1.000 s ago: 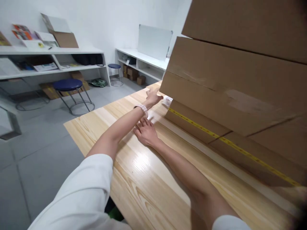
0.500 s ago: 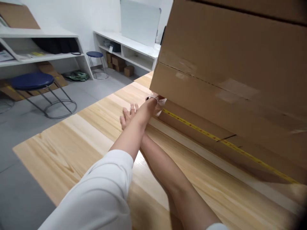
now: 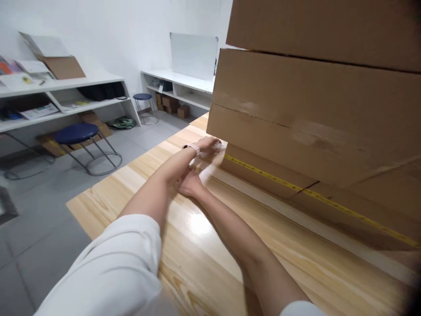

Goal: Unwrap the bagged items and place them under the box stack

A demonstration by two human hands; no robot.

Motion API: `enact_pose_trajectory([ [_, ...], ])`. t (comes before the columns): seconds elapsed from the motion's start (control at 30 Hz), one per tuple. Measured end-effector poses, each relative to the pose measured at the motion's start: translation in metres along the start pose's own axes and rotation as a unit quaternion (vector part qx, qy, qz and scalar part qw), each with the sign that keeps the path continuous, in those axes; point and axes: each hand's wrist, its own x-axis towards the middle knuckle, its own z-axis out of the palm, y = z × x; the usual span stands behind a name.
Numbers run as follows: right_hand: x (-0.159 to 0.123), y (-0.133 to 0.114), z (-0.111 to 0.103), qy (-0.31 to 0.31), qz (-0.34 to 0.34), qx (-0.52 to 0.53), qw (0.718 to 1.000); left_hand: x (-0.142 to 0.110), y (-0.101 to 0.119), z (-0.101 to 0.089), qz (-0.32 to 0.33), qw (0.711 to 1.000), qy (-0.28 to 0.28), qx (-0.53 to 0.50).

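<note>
My left hand (image 3: 208, 144), with a pale watch strap at its wrist, reaches to the lower left corner of a large cardboard carton (image 3: 279, 105). Its fingers are bent around some crinkled clear film (image 3: 217, 147) beside that corner; the fingertips are partly hidden. My right hand (image 3: 188, 182) is low over the wooden tabletop (image 3: 131, 193), below my left wrist. The left forearm crosses in front of its fingers, so I cannot see what they do. Under the carton lies another cardboard piece with a yellow printed strip (image 3: 263, 173) along it.
Another cardboard box (image 3: 322, 30) rests above the carton. Blue round stools (image 3: 79, 133) stand on the grey floor at the left. White shelves (image 3: 98, 79) with papers and dark bags line the wall, and a whiteboard (image 3: 194, 55) leans at the back.
My left hand has come out from under the carton's corner into view. My right hand, spread on the tabletop before, has drawn back toward me behind the left forearm. The view has shifted.
</note>
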Motion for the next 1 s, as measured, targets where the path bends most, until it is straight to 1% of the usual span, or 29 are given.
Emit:
enact_pose_trajectory([
  [0.03,-0.009,-0.004,0.000,-0.002,-0.012,-0.001,1.000,-0.011,-0.003,-0.006,-0.002,1.000,-0.015,0.020],
  [0.1,-0.037,-0.011,-0.001,-0.009,-0.038,0.004,0.999,-0.044,-0.009,-0.015,-0.006,0.998,-0.030,0.050],
  [0.17,-0.077,-0.017,-0.002,-0.015,-0.064,0.012,0.998,-0.086,-0.012,-0.019,-0.010,0.997,-0.030,0.071],
  [0.23,-0.126,-0.021,-0.004,-0.012,-0.100,0.012,0.995,-0.132,-0.006,-0.016,-0.010,0.996,-0.022,0.085],
  [0.3,-0.177,-0.021,-0.008,-0.002,-0.124,0.016,0.992,-0.174,0.008,-0.007,-0.007,0.996,-0.009,0.090],
  [0.37,-0.222,-0.016,-0.014,0.034,-0.128,0.031,0.991,-0.209,0.029,0.009,0.010,0.996,-0.008,0.089],
  [0.4,-0.242,-0.012,-0.017,0.071,-0.110,0.046,0.990,-0.222,0.042,0.019,0.038,0.996,-0.008,0.079],
  [0.43,-0.259,-0.007,-0.021,0.119,-0.075,0.063,0.988,-0.232,0.056,0.031,0.058,0.996,-0.004,0.068],
  [0.47,-0.274,-0.002,-0.025,0.171,-0.025,0.080,0.982,-0.238,0.072,0.043,0.070,0.996,0.000,0.053],
  [0.5,-0.286,0.003,-0.029,0.225,0.039,0.098,0.969,-0.242,0.088,0.055,0.082,0.996,-0.004,0.033],
  [0.53,-0.297,0.009,-0.033,0.273,0.109,0.119,0.948,-0.243,0.105,0.068,0.097,0.995,-0.011,0.011],
  [0.57,-0.306,0.014,-0.037,0.311,0.180,0.144,0.922,-0.242,0.123,0.080,0.115,0.993,-0.027,-0.014],
  [0.6,-0.314,0.019,-0.041,0.343,0.243,0.171,0.891,-0.240,0.142,0.092,0.139,0.988,-0.057,-0.039],
  [0.63,-0.322,0.024,-0.044,0.368,0.292,0.200,0.860,-0.236,0.160,0.103,0.155,0.982,-0.086,-0.063],
  [0.7,-0.338,0.035,-0.049,0.405,0.344,0.244,0.811,-0.228,0.192,0.122,0.177,0.967,-0.146,-0.112],
  [0.77,-0.357,0.044,-0.052,0.425,0.359,0.266,0.787,-0.222,0.217,0.134,0.201,0.948,-0.197,-0.148],
  [0.83,-0.376,0.048,-0.055,0.429,0.362,0.279,0.779,-0.219,0.228,0.137,0.227,0.936,-0.224,-0.153],
  [0.87,-0.385,0.048,-0.056,0.428,0.361,0.278,0.781,-0.218,0.229,0.135,0.234,0.935,-0.227,-0.142],
  [0.9,-0.392,0.047,-0.058,0.423,0.356,0.268,0.789,-0.219,0.228,0.132,0.236,0.937,-0.225,-0.126],
  [0.93,-0.399,0.045,-0.059,0.414,0.346,0.251,0.804,-0.221,0.224,0.127,0.233,0.940,-0.222,-0.109],
  [1.0,-0.407,0.041,-0.062,0.377,0.294,0.200,0.855,-0.227,0.213,0.116,0.216,0.947,-0.217,-0.095],
])
